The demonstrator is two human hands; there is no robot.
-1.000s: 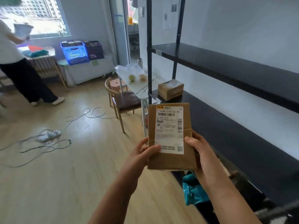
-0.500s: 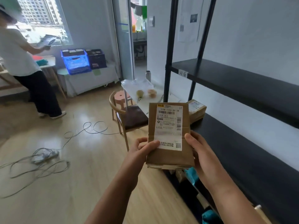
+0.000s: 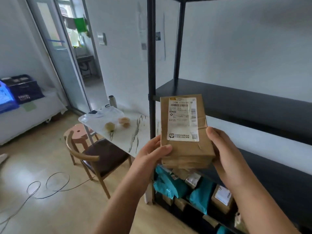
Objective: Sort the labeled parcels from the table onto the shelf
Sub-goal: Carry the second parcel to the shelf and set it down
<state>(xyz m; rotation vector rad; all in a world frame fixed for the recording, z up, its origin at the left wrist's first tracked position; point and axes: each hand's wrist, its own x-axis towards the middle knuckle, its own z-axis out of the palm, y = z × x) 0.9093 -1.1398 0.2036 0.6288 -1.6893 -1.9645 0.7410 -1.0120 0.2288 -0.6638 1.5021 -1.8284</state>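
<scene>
I hold a flat brown paper parcel point(image 3: 185, 149) with a white shipping label upright in front of me, label facing me. My left hand point(image 3: 152, 152) grips its lower left edge, thumb on the front. My right hand point(image 3: 222, 149) grips its lower right edge. The parcel is level with the front left corner of the black metal shelf unit point(image 3: 236, 95), whose middle board lies bare behind it. On the lowest board sit several teal mailers point(image 3: 168, 184) and small brown boxes point(image 3: 221, 198).
A white marble-look table point(image 3: 135, 132) with fruit under plastic stands left of the shelf post. A wooden chair point(image 3: 94, 154) and a stool are beside it. Cables point(image 3: 42, 188) trail over the wood floor. Blue crates point(image 3: 16, 93) sit at the far left.
The view has swung right and upward toward the shelf, and I am closer to it. The person by the window has left the view. Both hands keep the same grip on the parcel.
</scene>
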